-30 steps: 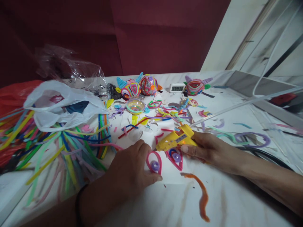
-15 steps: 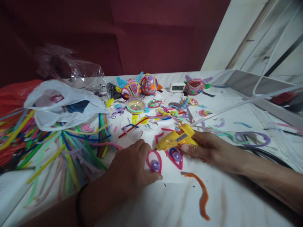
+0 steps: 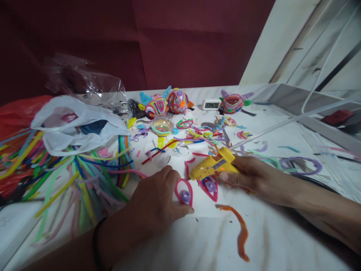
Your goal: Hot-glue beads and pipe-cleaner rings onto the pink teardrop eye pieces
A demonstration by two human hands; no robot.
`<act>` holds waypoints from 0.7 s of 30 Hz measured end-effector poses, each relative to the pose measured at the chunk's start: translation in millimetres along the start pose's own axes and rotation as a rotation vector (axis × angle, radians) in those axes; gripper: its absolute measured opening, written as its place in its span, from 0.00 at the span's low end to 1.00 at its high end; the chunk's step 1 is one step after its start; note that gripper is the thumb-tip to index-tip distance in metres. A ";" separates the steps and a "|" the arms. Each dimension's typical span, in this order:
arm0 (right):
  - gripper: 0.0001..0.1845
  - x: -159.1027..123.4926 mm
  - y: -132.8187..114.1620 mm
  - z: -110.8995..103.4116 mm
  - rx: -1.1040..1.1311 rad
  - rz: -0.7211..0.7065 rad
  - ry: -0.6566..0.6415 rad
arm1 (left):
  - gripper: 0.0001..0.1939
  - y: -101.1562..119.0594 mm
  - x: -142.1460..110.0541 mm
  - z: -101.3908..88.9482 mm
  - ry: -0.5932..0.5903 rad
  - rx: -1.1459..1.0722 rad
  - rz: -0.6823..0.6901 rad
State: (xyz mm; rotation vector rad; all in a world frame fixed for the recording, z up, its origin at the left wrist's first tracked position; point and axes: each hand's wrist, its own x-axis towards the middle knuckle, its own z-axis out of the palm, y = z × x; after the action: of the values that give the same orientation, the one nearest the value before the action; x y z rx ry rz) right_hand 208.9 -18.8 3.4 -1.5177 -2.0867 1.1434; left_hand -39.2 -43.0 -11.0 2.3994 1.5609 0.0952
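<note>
My left hand [image 3: 155, 199] steadies a pink pipe-cleaner teardrop [image 3: 191, 192], its thumb at the lower end and its fingers along the upper left edge. A purple coil [image 3: 185, 196] sits inside that outline. My right hand [image 3: 251, 177] is wrapped round a yellow glue gun [image 3: 210, 167], with a small orange light glowing on its side. The gun's nozzle hovers by the teardrop's top; contact cannot be made out. Beneath the gun, a second pink teardrop [image 3: 216, 195] with a purple and blue centre is partly covered. Both pieces lie on white paper [image 3: 204, 211].
Loose pipe cleaners [image 3: 84, 180] and a white plastic bag [image 3: 76, 141] fill the left. Behind are a clear dome [image 3: 162, 126], several decorated balls [image 3: 232, 103] and a small digital clock [image 3: 212, 104]. An orange strip [image 3: 242, 237] lies in front. A clear rod [image 3: 270, 126] slants across the right.
The glue gun and my right hand have shifted slightly to the right, with the nozzle tip now near the teardrop's top. My left hand stays where it was.
</note>
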 end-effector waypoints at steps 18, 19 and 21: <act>0.28 -3.6 0.1 -7.5 -0.077 0.039 -0.076 | 0.18 0.9 -1.0 0.7 0.020 0.047 0.020; 0.28 -4.2 1.1 -8.0 -0.084 0.038 -0.081 | 0.18 1.0 -1.1 0.3 0.020 0.049 0.025; 0.27 -6.0 2.3 -9.3 -0.089 0.035 -0.075 | 0.18 1.2 -1.4 -0.4 0.021 0.049 0.033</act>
State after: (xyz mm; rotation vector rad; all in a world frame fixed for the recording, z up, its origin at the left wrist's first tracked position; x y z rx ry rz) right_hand 218.9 -20.0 8.7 -1.5793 -2.1957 1.1514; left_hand -38.8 -44.7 -10.2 2.4697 1.5510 0.0896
